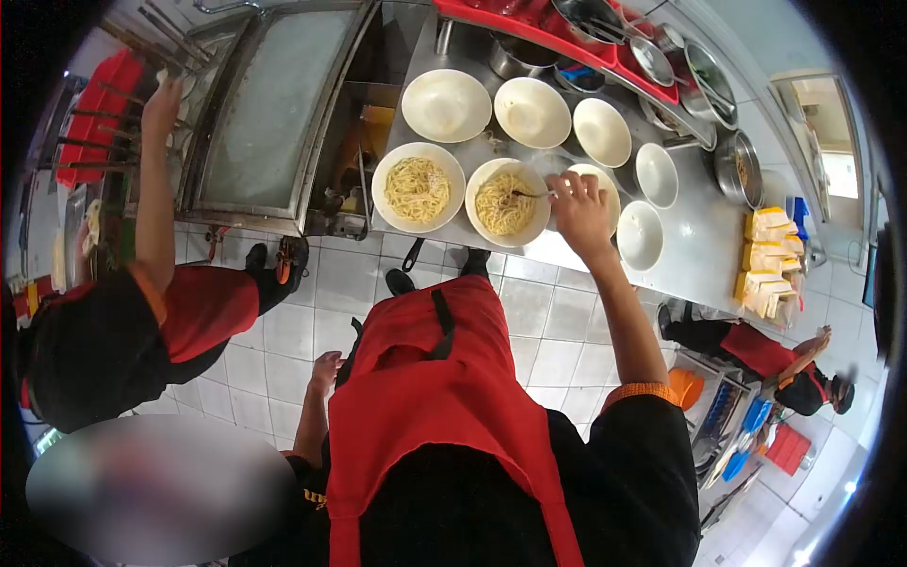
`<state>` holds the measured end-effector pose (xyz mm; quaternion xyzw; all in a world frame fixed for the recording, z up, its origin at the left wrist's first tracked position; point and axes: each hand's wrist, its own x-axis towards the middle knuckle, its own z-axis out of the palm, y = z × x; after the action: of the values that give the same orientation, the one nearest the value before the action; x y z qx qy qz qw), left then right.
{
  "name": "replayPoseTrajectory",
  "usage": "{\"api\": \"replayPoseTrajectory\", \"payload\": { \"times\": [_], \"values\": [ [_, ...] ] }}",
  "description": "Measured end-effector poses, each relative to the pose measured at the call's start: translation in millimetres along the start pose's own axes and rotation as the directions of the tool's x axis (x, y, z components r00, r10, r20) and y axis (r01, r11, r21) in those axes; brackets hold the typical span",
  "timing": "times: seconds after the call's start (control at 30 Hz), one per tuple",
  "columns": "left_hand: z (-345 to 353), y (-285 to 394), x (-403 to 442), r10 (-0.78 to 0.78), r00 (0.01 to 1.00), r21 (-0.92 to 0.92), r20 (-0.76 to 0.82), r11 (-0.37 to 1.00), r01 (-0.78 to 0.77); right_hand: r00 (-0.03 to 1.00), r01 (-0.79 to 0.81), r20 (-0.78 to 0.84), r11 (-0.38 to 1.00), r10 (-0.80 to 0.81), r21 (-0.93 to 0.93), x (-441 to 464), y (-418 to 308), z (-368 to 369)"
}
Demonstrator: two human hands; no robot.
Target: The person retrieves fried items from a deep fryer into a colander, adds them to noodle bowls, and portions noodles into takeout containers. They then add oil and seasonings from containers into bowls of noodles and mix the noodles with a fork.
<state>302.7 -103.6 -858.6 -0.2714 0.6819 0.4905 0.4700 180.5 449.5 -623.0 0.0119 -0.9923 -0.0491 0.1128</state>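
My right hand (578, 203) is closed on the handle of a metal spoon (535, 195). The spoon's head dips into the noodles (504, 205) in a white bowl (479, 177) at the front of the steel counter. To its left stands a second bowl (381, 180) with noodles (417, 188) in it. Partly behind my right hand is another white bowl (609, 184). My left hand (327, 367) hangs low beside my red apron, away from the counter, fingers loosely bent and apart, with nothing visible in it.
Several white bowls (446, 105) line the steel counter (694, 236). Yellow-and-white packets (770, 255) lie at its right end. A red shelf tray (567, 42) with metal pots runs behind. One co-worker (104, 331) reaches up at left; another person (756, 359) stands far right.
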Motion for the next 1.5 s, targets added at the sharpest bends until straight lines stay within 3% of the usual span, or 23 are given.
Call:
{"api": "replayPoseTrajectory", "payload": {
  "times": [0.13,0.2,0.33,0.37,0.43,0.5,0.53,0.57,0.6,0.67,0.73,0.77,0.87,0.97,1.07,1.13,1.17,1.27,1.3,1.37,1.43,1.47,1.5],
  "values": [
    [-18.7,-29.4,31.9,0.167,0.984,0.153,0.058,0.973,-0.174,0.983,0.054,0.182,0.993,-0.034,-0.106,1.7,18.6,10.9],
    [-9.1,-9.3,6.1,0.064,0.998,-0.168,0.007,0.984,-0.061,0.98,0.075,0.191,0.991,-0.053,-0.107,2.8,16.7,-7.3],
    [-13.0,-18.3,5.4,-0.008,0.999,-0.125,-0.044,0.992,0.002,0.998,-0.059,0.028,0.993,0.063,-0.103,0.1,4.2,-53.8],
    [-22.6,-48.2,27.7,0.261,0.965,0.126,0.016,0.957,-0.261,0.993,-0.112,0.011,0.989,0.113,-0.097,-2.5,1.3,-59.0],
    [-20.5,-55.9,40.7,0.498,0.854,0.343,0.149,0.784,-0.517,0.994,-0.103,-0.045,0.994,0.102,-0.025,-19.0,0.5,-7.0],
    [-7.0,-42.5,26.7,0.114,0.993,0.206,-0.04,0.973,-0.103,0.963,-0.27,0.028,0.956,0.269,0.118,-27.8,-1.5,12.1],
    [-7.7,-38.5,17.7,0.144,0.99,-0.016,0.004,0.989,-0.144,0.908,-0.418,0.15,0.864,0.391,0.28,-35.5,14.3,20.8],
    [-8.0,-30.9,13.0,0.145,0.989,-0.018,0.001,0.989,-0.145,0.829,-0.559,0.294,0.72,0.476,0.41,-43.9,29.8,28.1],
    [-6.4,-20.2,9.0,0.153,0.988,0.052,-0.019,0.987,-0.151,0.844,-0.521,0.293,0.557,0.45,0.647,-52.0,45.0,32.9],
    [-10.3,-27.7,16.4,0.155,0.987,0.127,-0.03,0.981,-0.15,0.765,-0.635,0.43,0.452,0.479,0.626,-44.7,48.2,3.9],
    [-28.2,-61.1,48.1,0.203,0.972,-0.186,0.121,0.966,-0.178,0.752,-0.642,0.424,0.412,0.505,0.647,-42.0,43.3,-6.0],
    [-26.3,-59.1,48.3,0.201,0.971,-0.178,0.13,0.968,-0.177,0.763,-0.617,0.441,0.329,0.473,0.715,-38.9,36.0,-11.3],
    [-24.5,-55.6,51.5,0.106,0.993,-0.048,0.055,0.993,-0.103,0.853,-0.521,0.101,0.839,0.511,0.158,-26.8,-5.9,-50.5],
    [-32.2,-60.5,55.5,0.153,0.976,0.044,0.156,0.986,-0.161,0.937,-0.32,-0.137,0.947,0.321,0.031,-30.5,-13.3,-26.4],
    [-27.9,-53.4,49.9,0.323,0.944,0.321,0.07,0.888,-0.328,0.872,-0.482,0.094,0.81,0.48,0.333,-40.8,-15.7,34.6],
    [-28.5,-16.7,11.8,0.083,0.994,-0.045,0.067,0.996,-0.08,0.855,-0.497,0.192,0.653,0.482,0.572,-43.6,13.2,40.7],
    [-26.8,-9.5,0.4,0.08,0.995,-0.045,0.062,0.996,-0.077,0.861,-0.471,0.258,0.494,0.439,0.73,-49.7,26.5,40.8],
    [-27.0,-6.8,-6.0,-0.002,0.999,0.059,-0.048,0.998,0.005,0.792,-0.545,0.3,0.395,0.531,0.739,-49.1,34.8,10.4],
    [-30.9,-16.8,-3.2,0.12,0.993,0.054,0.012,0.991,-0.12,0.752,-0.592,0.331,0.363,0.571,0.719,-45.2,31.6,-4.4],
    [-44.3,-59.9,28.3,0.243,0.967,0.039,0.072,0.968,-0.246,0.749,-0.609,0.298,0.44,0.591,0.66,-41.1,18.4,-18.4],
    [-56.8,-121.6,92.5,0.311,0.947,0.408,0.079,0.857,-0.316,0.752,-0.619,0.266,0.509,0.603,0.598,-33.0,-4.4,-38.8],
    [-61.5,-141.1,117.9,0.313,0.947,0.407,0.076,0.857,-0.316,0.832,-0.523,-0.001,0.783,0.555,0.336,-27.7,-20.1,-55.1],
    [-66.6,-156.0,136.3,0.437,0.882,0.564,0.175,0.69,-0.453,0.89,-0.41,-0.222,0.912,0.397,-0.011,-25.6,-29.6,-62.8]
  ]
}}
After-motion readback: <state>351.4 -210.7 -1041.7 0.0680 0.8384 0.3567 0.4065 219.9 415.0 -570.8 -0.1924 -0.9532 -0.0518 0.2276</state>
